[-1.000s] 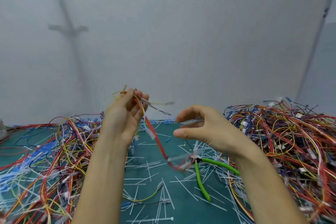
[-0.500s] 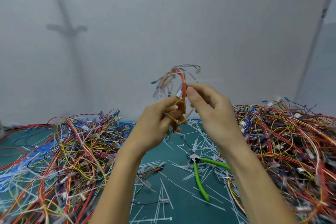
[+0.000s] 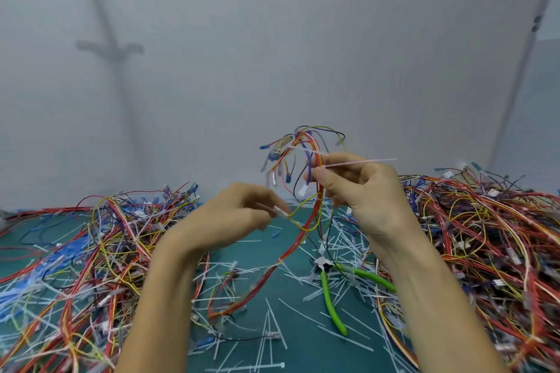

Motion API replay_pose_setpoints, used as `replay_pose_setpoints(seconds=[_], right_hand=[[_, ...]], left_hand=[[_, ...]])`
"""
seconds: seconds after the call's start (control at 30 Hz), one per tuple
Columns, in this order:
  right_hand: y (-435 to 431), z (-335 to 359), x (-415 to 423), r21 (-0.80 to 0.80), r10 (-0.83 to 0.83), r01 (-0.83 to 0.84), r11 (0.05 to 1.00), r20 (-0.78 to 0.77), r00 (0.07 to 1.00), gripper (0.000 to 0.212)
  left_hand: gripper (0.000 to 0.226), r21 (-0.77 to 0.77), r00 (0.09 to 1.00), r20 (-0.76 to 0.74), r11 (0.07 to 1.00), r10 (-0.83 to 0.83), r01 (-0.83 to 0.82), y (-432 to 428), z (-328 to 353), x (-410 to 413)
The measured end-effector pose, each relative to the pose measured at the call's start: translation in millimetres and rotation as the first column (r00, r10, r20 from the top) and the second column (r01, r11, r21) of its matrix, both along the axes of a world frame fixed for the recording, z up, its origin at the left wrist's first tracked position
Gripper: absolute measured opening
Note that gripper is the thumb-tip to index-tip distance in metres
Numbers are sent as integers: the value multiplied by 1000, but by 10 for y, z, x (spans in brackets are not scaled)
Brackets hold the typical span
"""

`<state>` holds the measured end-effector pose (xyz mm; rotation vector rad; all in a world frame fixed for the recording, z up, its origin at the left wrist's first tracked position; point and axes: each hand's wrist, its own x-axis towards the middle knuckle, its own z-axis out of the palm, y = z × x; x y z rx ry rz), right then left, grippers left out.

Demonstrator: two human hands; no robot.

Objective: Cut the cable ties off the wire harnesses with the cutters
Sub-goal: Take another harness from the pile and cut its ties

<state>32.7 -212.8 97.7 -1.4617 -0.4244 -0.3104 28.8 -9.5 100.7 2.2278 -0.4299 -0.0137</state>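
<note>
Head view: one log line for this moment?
right hand: grips multicoloured wire harness, white cable tie protruding | left hand: blurred beside it | green-handled cutters: lying on teal mat, untouched

Two bare arms in my feed
I see left hand [image 3: 239, 216] and right hand [image 3: 366, 191] bare, forearms [image 3: 163, 297] uncovered down to the bottom of my view; the left hand is blurred.

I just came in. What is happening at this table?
A person is taking cable ties off wire harnesses. The right hand holds one wire harness up, a white cable tie sticking out sideways. The left hand, blurred, is lower; what it holds is unclear. The green cutters lie untouched on the mat, between the left wire pile and the right wire pile.
</note>
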Motion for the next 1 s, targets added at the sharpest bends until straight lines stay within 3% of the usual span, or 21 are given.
replay_pose_setpoints(seconds=[0.07, 0.13, 0.2, 0.27, 0.37, 0.47, 0.57, 0.67, 0.8, 0.9, 0.93, 1.0], right_hand=[[-3, 3, -6, -29, 41, -41, 999, 6, 999, 11], [17, 5, -25, -58, 96, -96, 994, -2, 995, 11], [38, 9, -49, -105, 139, -140, 985, -14, 990, 11], [38, 17, -74, -160, 174, -178, 971, -35, 984, 10], [14, 31, -97, -301, 219, -238, 924, -94, 971, 8], [13, 17, -102, -478, 193, -240, 845, -144, 970, 6], [41, -22, -88, -569, 119, -179, 803, -141, 983, 6], [29, -86, -11, -635, -66, 16, 772, -55, 996, 17], [-92, -236, 134, -840, -146, -2, 542, -96, 985, 24], [-126, -427, 224, -992, -259, -48, 117, -77, 963, 27], [-115, -498, 235, -996, -284, -83, 14, -83, 955, 24], [-83, -642, 263, -983, -309, -164, -86, -130, 942, 8]], left_hand=[[39, -47, 971, 78, 973, 228, -225, 122, 7, 39], [40, -292, 937, 72, 906, 341, -307, 150, 13, 67], [40, -542, 970, -30, 812, 242, -219, 99, 64, 52], [39, -670, 984, -67, 723, 165, -167, 34, 111, 21], [32, -750, 984, -6, 650, 181, -124, -43, 123, 14], [44, -792, 990, 24, 607, 141, -67, -112, 96, 7], [29, -779, 979, 94, 626, 180, -41, -143, 89, 1], [13, -722, 937, 168, 685, 306, -94, -140, 70, 26], [6, -716, 908, 218, 691, 358, -100, -146, 61, 26], [7, -708, 906, 269, 705, 326, -44, -186, 81, 7], [6, -704, 902, 285, 710, 326, -34, -197, 87, 5], [5, -702, 903, 301, 712, 306, -7, -213, 97, -5]])
